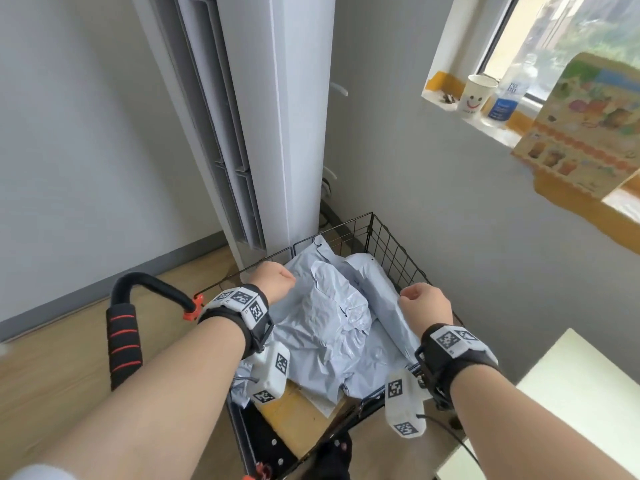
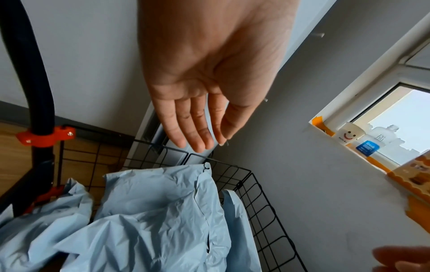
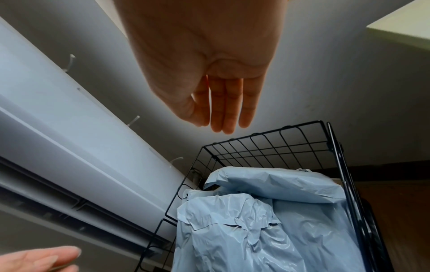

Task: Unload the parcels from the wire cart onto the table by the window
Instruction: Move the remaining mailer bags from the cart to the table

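Several pale blue plastic mailer parcels fill the black wire cart (image 1: 391, 244). A crumpled parcel (image 1: 332, 313) lies on top in the middle, and a longer parcel (image 1: 381, 289) leans along the right wall. My left hand (image 1: 273, 280) hovers over the cart's far left corner. Over the right side hangs my right hand (image 1: 426, 303). The wrist views show both the left hand (image 2: 209, 143) and the right hand (image 3: 216, 121) with fingers straight, holding nothing, above the parcels (image 2: 163, 202) (image 3: 256, 230). A corner of the cream table (image 1: 571, 393) shows at lower right.
A tall white air conditioner (image 1: 270, 116) stands just behind the cart. The cart's black handle (image 1: 124, 341) with red stripes rises at left. On the windowsill sit a smiley paper cup (image 1: 476, 97), a water bottle (image 1: 509, 95) and a colourful carton (image 1: 588, 126).
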